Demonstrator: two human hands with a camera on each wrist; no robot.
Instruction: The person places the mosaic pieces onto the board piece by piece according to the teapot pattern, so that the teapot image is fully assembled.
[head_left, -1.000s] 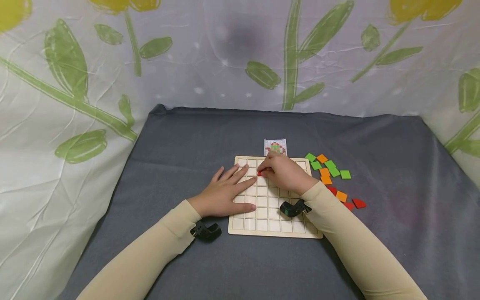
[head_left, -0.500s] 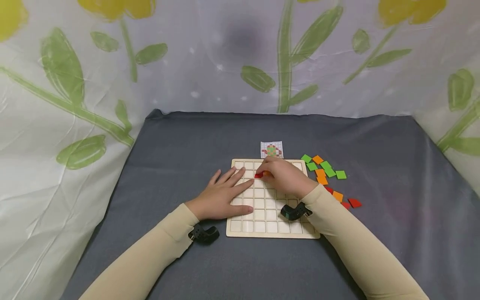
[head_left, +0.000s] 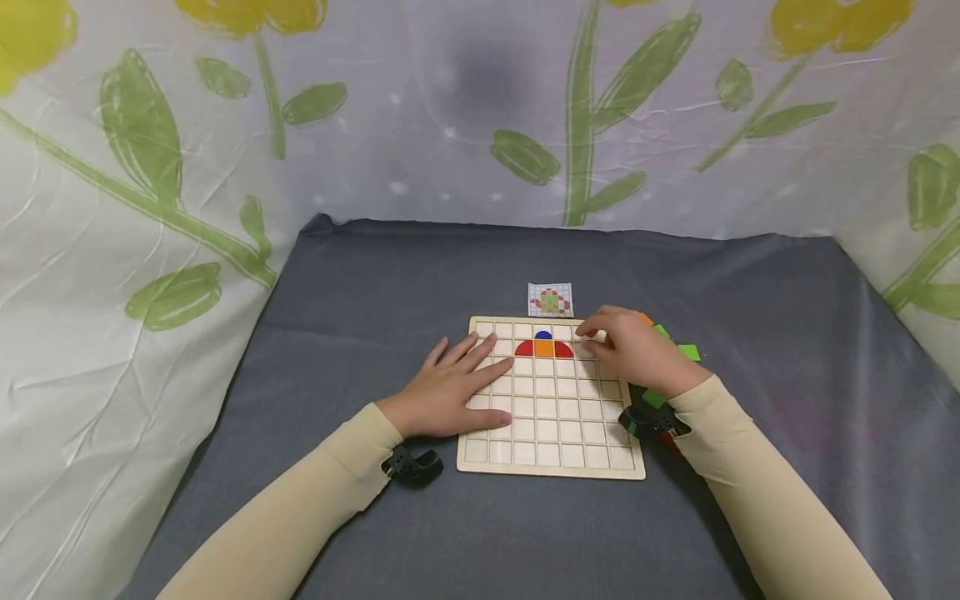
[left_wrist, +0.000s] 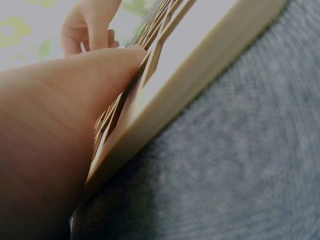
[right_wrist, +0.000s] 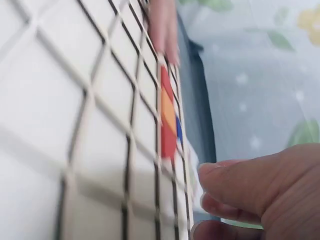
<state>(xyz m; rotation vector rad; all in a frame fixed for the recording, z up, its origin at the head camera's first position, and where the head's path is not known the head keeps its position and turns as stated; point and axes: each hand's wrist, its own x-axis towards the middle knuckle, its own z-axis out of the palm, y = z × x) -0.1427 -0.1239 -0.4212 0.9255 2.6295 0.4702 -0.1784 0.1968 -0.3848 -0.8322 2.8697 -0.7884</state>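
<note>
A wooden grid board (head_left: 547, 458) lies on the table, with my left hand (head_left: 446, 387) spread flat over its left side. Near its top edge, a left red rounded tile (head_left: 524, 348), an orange square tile (head_left: 543, 348) and a right red rounded tile (head_left: 563, 350) sit in a row of cells. Just above the orange one is a blue rounded tile (head_left: 543, 335). My right hand (head_left: 641, 350) hovers at the board's upper right, fingers loosely bent. In the right wrist view, no tile shows between its thumb (right_wrist: 240, 180) and fingers.
A small picture card (head_left: 551, 300) with a coloured grid pattern lies just beyond the board. Loose tiles are partly hidden by my right hand and forearm, including a green tile (head_left: 688, 352) and an orange tile (head_left: 647, 318). Grey cloth (head_left: 375, 275) covers the table.
My right hand has let go of the orange tile and moved right, uncovering the blue tile and the second red tile. My left hand stays on the board.
</note>
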